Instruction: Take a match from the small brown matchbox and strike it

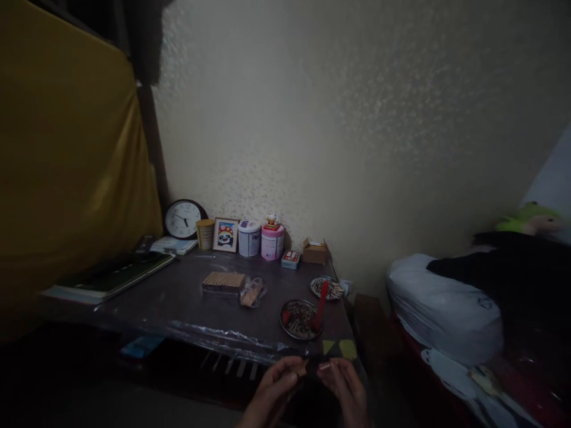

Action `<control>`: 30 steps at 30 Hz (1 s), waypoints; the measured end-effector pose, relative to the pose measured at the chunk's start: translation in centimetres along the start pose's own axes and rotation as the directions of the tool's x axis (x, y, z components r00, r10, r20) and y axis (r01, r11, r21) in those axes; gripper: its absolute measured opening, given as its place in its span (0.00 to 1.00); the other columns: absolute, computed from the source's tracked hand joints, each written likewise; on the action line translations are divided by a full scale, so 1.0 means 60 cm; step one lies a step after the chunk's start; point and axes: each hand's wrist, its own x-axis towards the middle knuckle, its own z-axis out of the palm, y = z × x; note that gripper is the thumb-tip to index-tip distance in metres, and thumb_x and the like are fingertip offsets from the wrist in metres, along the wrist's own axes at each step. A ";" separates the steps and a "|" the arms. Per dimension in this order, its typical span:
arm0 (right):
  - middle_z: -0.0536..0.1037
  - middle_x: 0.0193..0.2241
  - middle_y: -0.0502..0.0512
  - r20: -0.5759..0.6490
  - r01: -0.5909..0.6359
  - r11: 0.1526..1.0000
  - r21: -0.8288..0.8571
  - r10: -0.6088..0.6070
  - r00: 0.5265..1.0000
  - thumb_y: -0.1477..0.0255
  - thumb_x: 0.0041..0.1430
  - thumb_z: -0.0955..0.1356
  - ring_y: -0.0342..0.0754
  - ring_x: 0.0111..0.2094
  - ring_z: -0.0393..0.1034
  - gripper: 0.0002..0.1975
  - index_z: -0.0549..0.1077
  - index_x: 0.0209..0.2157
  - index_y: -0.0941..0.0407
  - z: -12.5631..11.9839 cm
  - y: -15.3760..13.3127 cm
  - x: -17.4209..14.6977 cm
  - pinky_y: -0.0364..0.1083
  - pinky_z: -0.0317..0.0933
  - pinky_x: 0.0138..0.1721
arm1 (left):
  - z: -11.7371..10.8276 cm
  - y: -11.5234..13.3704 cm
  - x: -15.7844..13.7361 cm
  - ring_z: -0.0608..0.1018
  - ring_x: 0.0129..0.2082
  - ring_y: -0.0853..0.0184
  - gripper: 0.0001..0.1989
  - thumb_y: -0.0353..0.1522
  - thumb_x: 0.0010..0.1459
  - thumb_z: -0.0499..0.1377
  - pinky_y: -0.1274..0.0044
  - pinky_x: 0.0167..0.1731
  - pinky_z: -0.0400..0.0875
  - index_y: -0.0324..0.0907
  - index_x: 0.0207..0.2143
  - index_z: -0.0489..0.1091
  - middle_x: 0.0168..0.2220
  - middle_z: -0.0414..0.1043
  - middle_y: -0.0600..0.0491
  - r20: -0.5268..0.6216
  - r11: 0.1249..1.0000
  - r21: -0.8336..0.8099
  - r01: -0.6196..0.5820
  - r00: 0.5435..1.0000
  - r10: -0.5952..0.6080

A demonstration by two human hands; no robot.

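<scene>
Low at the bottom edge, left hand (273, 389) and right hand (345, 386) drawn together, fingertips pinching a small dark piece (313, 364) between them, with a pale sliver at each pinch. Too dim and too small to name the piece for sure. Held in the air just in front of the near edge of the counter (187, 303), below the round dish of mixed bits (300, 319) with a red spoon (320, 306) standing in it.

Beyond that, a second dish (328, 288) holding pale sticks, a stack of wafer-like biscuits (223, 282), a crumpled clear wrapper (252, 292). Along the wall: a clock (184, 219), a yellow cup (205, 233), a framed panda picture (225, 234), a white tin (248, 238), a pink tin (272, 241) with a small figure on top, a little red box (291, 259), a cardboard box (314, 251). A dark book (113, 274) at the far left. Off to the right, a white bundle (441, 309) on a bed.

For doing it well, probably: keep both pinches light and close to the ends, work over the counter rather than the gap so nothing dropped falls to the floor, raise the piece toward better light, elbows tucked to steady the fingertips.
</scene>
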 end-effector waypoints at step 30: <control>0.80 0.33 0.54 0.231 0.760 0.312 -0.571 -0.826 0.514 0.76 0.59 0.63 0.44 0.35 0.76 0.08 0.72 0.37 0.54 0.031 -0.057 -0.063 0.40 0.70 0.37 | 0.046 0.015 -0.035 0.78 0.33 0.65 0.10 0.34 0.45 0.66 0.75 0.37 0.66 0.41 0.31 0.73 0.30 0.79 0.50 -0.111 0.995 -0.071 -0.069 0.992 0.061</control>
